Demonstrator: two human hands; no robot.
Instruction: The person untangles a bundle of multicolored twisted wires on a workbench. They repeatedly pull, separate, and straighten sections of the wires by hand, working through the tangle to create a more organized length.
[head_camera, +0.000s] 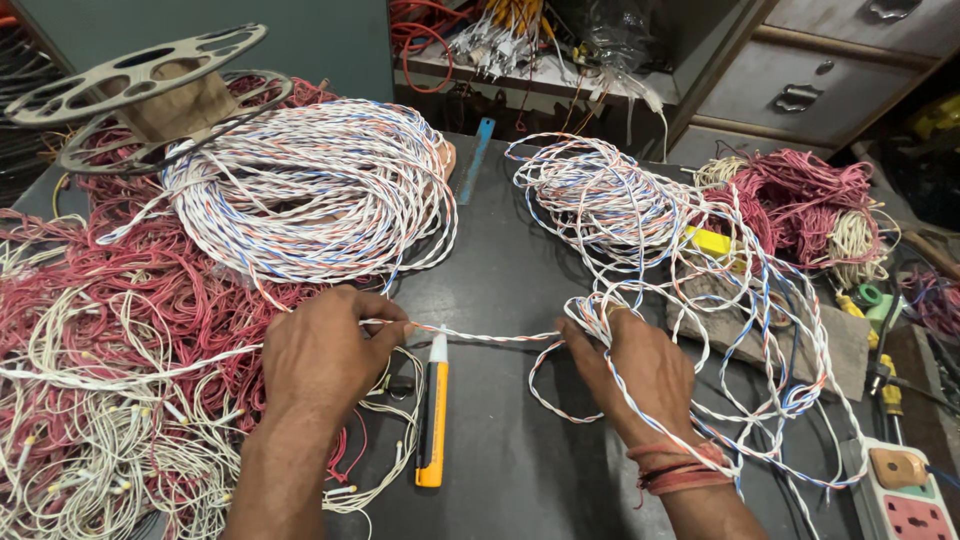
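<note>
Hands at a dark workbench (520, 470), seen from above, w/ twisted white, red & blue wire (480, 336) stretched taut between them. Left hand (320, 355) pinches the strand between thumb & fingertips, closed narrow on it. Right hand (630, 365) is closed around a bunch of loose loops of the same wire. Big coil (320, 190) of that wire lies just behind the left hand; a looser tangle (600, 200) sits behind the right. Yellow & black pen-shaped tester (433, 420) lies on the bench between the hands, under the strand. Heap of red & white wires (110, 340) fills the left side; empty metal spool (140, 90) at back left. Likely risk: loose loops near the right wrist could snag or knot w/ the tangle if the strand is pulled hard.
</note>
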